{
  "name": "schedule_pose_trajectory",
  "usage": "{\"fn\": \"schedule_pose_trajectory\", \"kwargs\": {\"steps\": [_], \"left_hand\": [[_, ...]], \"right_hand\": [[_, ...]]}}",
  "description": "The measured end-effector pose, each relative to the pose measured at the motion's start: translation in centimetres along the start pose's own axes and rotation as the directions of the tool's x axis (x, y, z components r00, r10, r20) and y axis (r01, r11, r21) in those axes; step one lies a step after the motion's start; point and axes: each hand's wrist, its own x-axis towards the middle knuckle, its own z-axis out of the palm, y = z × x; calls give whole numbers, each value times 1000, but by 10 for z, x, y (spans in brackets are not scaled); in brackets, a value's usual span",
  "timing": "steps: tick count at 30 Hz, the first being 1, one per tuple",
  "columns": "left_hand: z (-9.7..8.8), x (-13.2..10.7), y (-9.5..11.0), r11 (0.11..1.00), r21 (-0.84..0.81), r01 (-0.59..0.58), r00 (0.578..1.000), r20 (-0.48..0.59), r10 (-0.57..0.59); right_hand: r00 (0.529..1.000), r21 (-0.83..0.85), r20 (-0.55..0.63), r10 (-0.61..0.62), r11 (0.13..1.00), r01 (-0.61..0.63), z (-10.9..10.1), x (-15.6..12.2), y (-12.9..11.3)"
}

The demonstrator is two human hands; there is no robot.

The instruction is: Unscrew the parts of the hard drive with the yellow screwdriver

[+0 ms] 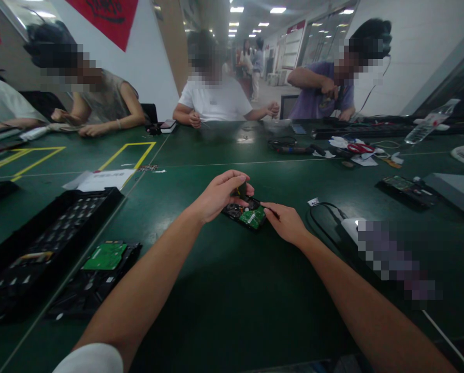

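Observation:
A hard drive (252, 217) with a green circuit board facing up lies on the green table in front of me. Over its far left part, my left hand (223, 196) is closed around the dark, yellow-marked handle of what looks like a screwdriver (238, 190); its tip is hidden. My right hand (287, 223) grips the drive's right edge between fingers and thumb. To the left, more hard drives (103, 256) with a green board lie beside a long black tray (67, 233) holding rows of small parts.
A white power strip (350, 226) with a black cable lies on the right. Beyond it are another drive (406, 190) and a grey box (455, 189). Tools, gloves and a water bottle (430, 124) are at the back right. Several people sit across the table (201, 155).

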Motion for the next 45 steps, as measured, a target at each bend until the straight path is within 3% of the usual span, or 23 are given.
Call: {"fn": "schedule_pose_trajectory", "kwargs": {"steps": [4, 11, 19, 30, 37, 41, 45], "left_hand": [[1, 0, -1, 999, -37, -7, 1000, 1, 7], [-1, -1, 4, 991, 108, -72, 997, -12, 74], [2, 1, 1, 999, -31, -43, 999, 6, 43], [3, -2, 3, 988, 147, -55, 998, -6, 57], [6, -3, 2, 1000, 15, -8, 997, 75, 7], [5, -2, 1, 1000, 4, -23, 999, 46, 23], [3, -1, 3, 991, 117, -69, 997, -37, 74]], "right_hand": [[1000, 1, 6, -12, 1000, 12, -2, 1, -2], [1000, -2, 6, 2, 1000, -2, -3, 0, -3], [1000, -1, 1, -11, 1000, 11, -4, 0, -4], [1000, 0, 13, 12, 1000, -12, -2, -1, -4], [1000, 9, 12, 16, 1000, -16, -4, -1, -7], [1000, 7, 17, 13, 1000, -13, -6, -1, -9], [1000, 8, 20, 6, 1000, -6, -6, 0, -8]]}}
